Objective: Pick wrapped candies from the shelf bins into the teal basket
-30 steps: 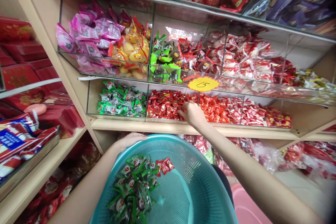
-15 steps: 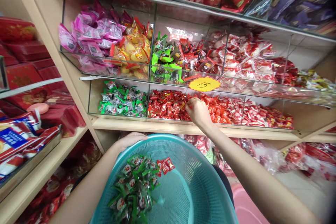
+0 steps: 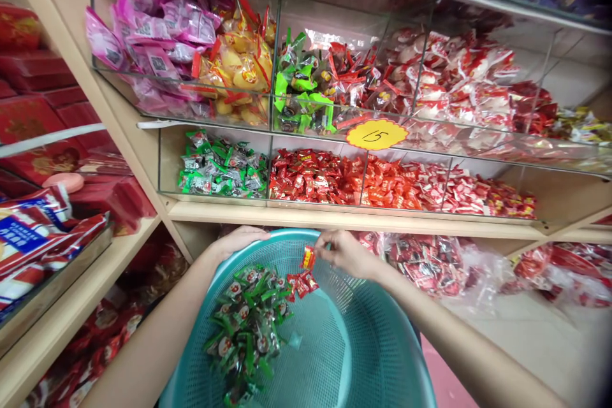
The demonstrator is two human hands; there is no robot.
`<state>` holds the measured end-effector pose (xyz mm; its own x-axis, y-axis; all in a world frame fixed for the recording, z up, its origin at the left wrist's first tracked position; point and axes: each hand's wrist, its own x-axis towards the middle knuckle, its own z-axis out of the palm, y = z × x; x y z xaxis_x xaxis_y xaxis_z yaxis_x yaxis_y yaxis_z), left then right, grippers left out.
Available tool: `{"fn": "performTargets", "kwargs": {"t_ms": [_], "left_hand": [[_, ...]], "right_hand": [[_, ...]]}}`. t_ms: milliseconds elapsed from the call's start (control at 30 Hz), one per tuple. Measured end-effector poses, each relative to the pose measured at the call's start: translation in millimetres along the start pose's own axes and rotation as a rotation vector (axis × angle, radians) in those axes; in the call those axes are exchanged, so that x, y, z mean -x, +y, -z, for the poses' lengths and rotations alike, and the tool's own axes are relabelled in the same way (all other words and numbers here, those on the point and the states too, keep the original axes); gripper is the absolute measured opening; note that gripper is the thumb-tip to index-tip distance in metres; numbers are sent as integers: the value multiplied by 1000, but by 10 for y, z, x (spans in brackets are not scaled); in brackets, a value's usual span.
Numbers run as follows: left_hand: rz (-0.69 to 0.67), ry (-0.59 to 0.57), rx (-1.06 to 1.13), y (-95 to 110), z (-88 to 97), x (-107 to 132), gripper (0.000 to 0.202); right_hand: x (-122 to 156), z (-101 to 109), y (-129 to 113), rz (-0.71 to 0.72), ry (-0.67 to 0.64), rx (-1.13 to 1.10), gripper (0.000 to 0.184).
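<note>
My left hand [image 3: 241, 241] grips the far left rim of a teal perforated plastic basket [image 3: 382, 306]. Inside it, on the left, lies a heap of green-and-clear wrapped candies [image 3: 248, 325]. A few red wrapped candies [image 3: 302, 284] rest beside the heap, near the basket's middle. Over the basket's far side, my right hand [image 3: 343, 252] is closed, with a small red-and-yellow wrapped candy [image 3: 307, 257] at its fingertips, just above the red ones. Red candies [image 3: 306, 175] like it fill a compartment of the low shelf behind the basket.
Green-wrapped candies [image 3: 222, 166] and orange-red ones [image 3: 389, 182] share the low shelf. A yellow tag [image 3: 377, 134] marked 15 hangs above. Pink-wrapped packets [image 3: 162, 38] fill the upper left. Blue-and-red packs [image 3: 29, 236] sit on the left shelf. Bagged goods [image 3: 425, 261] lie under the shelf.
My right hand has come back from the red candies on the low shelf to above the basket, with a candy at its fingertips. My left hand stays on the rim. The view has shifted slightly.
</note>
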<state>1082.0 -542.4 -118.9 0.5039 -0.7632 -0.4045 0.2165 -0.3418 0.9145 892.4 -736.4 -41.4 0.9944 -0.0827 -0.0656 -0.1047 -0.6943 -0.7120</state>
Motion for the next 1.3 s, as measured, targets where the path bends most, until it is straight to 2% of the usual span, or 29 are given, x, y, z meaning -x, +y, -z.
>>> {"fn": "performTargets", "kwargs": {"t_ms": [100, 233, 400, 533, 800, 900, 1000, 1100, 1233, 1300], "left_hand": [[-21, 24, -31, 25, -7, 8, 37], [1, 41, -44, 63, -22, 33, 39], [-22, 27, -59, 74, -30, 41, 39], [-1, 29, -41, 61, -27, 30, 40], [-11, 34, -58, 51, -13, 33, 39], [-29, 37, -55, 46, -9, 31, 37], [-29, 23, -26, 36, -11, 24, 36], [-30, 9, 3, 33, -18, 23, 34], [-13, -3, 29, 50, -33, 40, 32], [-15, -11, 26, 55, -34, 46, 32]], "right_hand": [[-36, -233, 211, -86, -184, 143, 13], [-136, -359, 373, -182, -370, 189, 20], [-289, -423, 452, -226, -451, 221, 19], [-351, -461, 435, -231, -444, 287, 16], [-256, -544, 314, -173, -192, 557, 16], [-202, -431, 165, -149, -154, 600, 17], [-180, -189, -51, -36, -53, 545, 16], [-223, 108, -239, 64, 157, 443, 18], [-415, 422, -306, -16, 530, 449, 20], [-548, 507, -284, -72, 652, 483, 20]]}}
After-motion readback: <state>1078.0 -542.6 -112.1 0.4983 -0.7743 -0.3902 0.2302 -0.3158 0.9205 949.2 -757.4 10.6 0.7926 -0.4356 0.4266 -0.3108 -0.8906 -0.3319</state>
